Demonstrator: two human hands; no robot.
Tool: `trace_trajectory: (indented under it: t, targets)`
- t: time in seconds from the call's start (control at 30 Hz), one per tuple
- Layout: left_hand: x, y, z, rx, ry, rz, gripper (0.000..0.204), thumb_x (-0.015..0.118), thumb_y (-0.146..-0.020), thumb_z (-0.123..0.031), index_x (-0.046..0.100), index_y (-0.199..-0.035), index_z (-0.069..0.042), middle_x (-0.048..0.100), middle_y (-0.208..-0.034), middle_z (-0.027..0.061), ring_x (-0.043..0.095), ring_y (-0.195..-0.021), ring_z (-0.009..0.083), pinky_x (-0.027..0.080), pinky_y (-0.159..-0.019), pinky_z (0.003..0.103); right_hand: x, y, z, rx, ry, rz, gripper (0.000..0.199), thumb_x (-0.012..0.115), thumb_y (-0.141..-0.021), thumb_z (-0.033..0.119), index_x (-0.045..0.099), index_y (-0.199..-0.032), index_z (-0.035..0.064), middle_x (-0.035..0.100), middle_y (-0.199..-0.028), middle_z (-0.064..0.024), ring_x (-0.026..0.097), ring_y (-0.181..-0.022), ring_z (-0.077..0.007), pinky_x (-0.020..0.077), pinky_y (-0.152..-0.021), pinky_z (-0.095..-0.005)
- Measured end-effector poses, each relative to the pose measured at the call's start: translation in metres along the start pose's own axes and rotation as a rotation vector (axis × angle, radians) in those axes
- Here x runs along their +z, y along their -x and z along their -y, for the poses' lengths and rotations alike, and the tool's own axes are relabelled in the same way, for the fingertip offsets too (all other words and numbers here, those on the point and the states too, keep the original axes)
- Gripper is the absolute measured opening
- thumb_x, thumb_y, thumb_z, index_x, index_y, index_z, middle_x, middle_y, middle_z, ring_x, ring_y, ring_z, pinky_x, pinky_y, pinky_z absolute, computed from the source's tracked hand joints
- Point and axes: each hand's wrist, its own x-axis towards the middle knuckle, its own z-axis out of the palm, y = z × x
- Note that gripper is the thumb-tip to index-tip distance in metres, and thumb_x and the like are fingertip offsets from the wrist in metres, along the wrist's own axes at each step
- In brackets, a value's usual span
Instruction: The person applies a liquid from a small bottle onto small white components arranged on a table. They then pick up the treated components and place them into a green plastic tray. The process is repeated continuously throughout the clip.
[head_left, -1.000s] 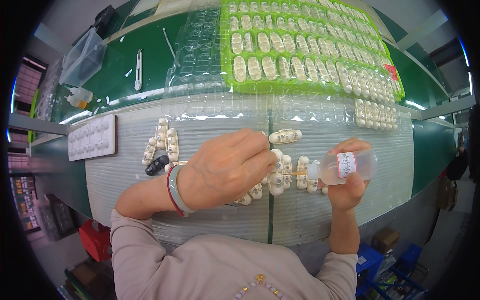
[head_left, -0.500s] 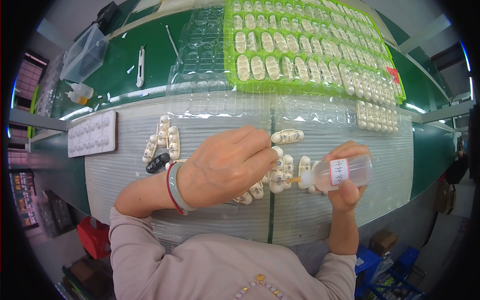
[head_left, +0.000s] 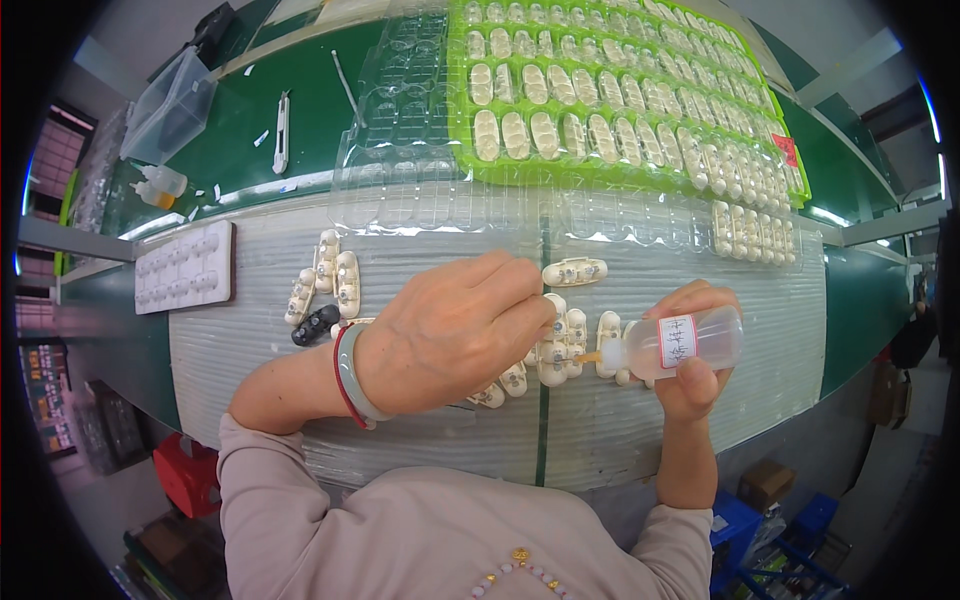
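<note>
My right hand (head_left: 695, 350) is wrapped around a clear squeeze bottle (head_left: 715, 338) with a label and a yellowish narrow nozzle. The bottle lies nearly level, its tip against a group of cream oval parts (head_left: 553, 362) with small metal pieces set in them. At the left side of this group my left hand (head_left: 455, 335) is closed, fingertips together; the palm hides whatever they grip. More cream parts (head_left: 513, 380) show below that hand. One cream oval part (head_left: 575, 272) lies beyond the group, and another (head_left: 608, 343) stands by the bottle's nozzle.
Several cream parts (head_left: 347, 285) and a black one (head_left: 317, 326) lie left. A white block with round shapes (head_left: 185, 268) is farther left. Clear plastic trays (head_left: 430, 205) and a filled green tray (head_left: 620, 183) stand behind. A utility knife (head_left: 282, 135) and small bottles (head_left: 160, 183) lie at far left.
The bottle has turned very slightly in my right hand, its label shifting a little. My left hand and the cream parts look unmoved.
</note>
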Motion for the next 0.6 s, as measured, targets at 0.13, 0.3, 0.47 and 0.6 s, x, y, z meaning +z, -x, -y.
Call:
trace_trajectory:
  t: [0.13, 0.3, 0.47, 0.6]
  targets:
    - [-0.001, 0.000, 0.002, -0.006, -0.017, -0.011, 0.019, 0.069, -0.066, 0.000, 0.061, -0.084, -0.003, 0.054, -0.078, 0.0076, 0.056, -0.070, 0.0236, 0.047, -0.060, 0.032, -0.001, -0.001, 0.001, -0.019, 0.012, -0.013, 0.051, 0.062, -0.072, 0.038, 0.044, -0.099, -0.0007, 0.050, -0.084, -0.0151, 0.055, -0.053, -0.0165, 0.0488, -0.035, -0.0259]
    - [-0.004, -0.001, 0.005, 0.001, -0.027, -0.041, 0.019, 0.069, -0.066, 0.000, 0.061, -0.083, -0.003, 0.054, -0.078, 0.0074, 0.056, -0.070, 0.0236, 0.047, -0.060, 0.032, 0.003, -0.002, 0.003, -0.011, -0.019, -0.010, 0.051, 0.062, -0.072, 0.040, 0.044, -0.098, -0.0004, 0.050, -0.083, -0.0148, 0.055, -0.056, -0.0156, 0.0485, -0.035, -0.0253]
    - [-0.002, -0.001, 0.004, -0.008, -0.029, -0.039, 0.019, 0.069, -0.066, 0.000, 0.060, -0.083, -0.003, 0.054, -0.078, 0.0070, 0.056, -0.070, 0.0232, 0.047, -0.059, 0.032, 0.012, -0.003, 0.009, 0.021, -0.090, -0.093, 0.042, 0.064, -0.067, 0.031, 0.049, -0.091, -0.0001, 0.058, -0.078, -0.0129, 0.057, -0.063, -0.0155, 0.0498, -0.057, -0.0278]
    - [-0.002, 0.000, 0.004, -0.019, -0.027, -0.019, 0.019, 0.069, -0.066, 0.000, 0.060, -0.083, -0.003, 0.055, -0.078, 0.0069, 0.055, -0.069, 0.0231, 0.046, -0.059, 0.031, 0.006, -0.002, 0.006, 0.009, 0.026, -0.020, 0.049, 0.062, -0.070, 0.039, 0.045, -0.097, 0.0007, 0.051, -0.083, -0.0143, 0.054, -0.062, -0.0161, 0.0481, -0.044, -0.0260]
